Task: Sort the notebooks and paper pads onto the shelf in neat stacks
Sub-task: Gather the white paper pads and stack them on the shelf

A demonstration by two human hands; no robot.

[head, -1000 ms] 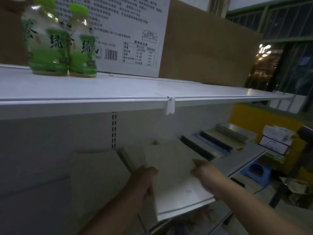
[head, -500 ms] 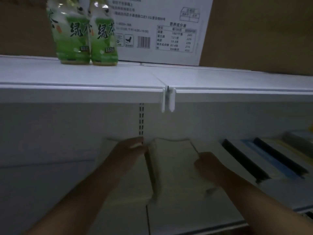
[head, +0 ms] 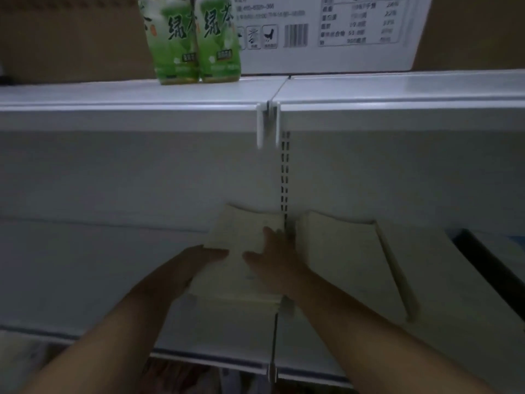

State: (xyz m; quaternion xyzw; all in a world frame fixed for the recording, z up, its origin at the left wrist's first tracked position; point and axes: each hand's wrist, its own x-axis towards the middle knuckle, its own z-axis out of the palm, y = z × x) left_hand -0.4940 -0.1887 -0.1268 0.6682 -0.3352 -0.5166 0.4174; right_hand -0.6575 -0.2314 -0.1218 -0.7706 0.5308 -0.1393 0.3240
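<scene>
A pale cream stack of paper pads (head: 241,245) lies on the white lower shelf (head: 85,280), just left of the slotted upright. My left hand (head: 196,263) touches its left edge with fingers stretched along the side. My right hand (head: 272,260) rests flat on top of the stack near its right edge. A second cream stack of pads (head: 346,260) lies to the right of the upright, apart from both hands. Further right is a dark-spined notebook (head: 488,260).
The upper shelf (head: 397,92) juts out overhead with two green tea bottles (head: 196,41) and a white printed carton (head: 326,32) on it. White label clips (head: 268,123) hang from its front edge. The lower shelf's left part is bare white metal.
The view swung left. My hands went from the right-hand stack to the left-hand stack; the left hand now sits at its left edge and the right hand lies on top.
</scene>
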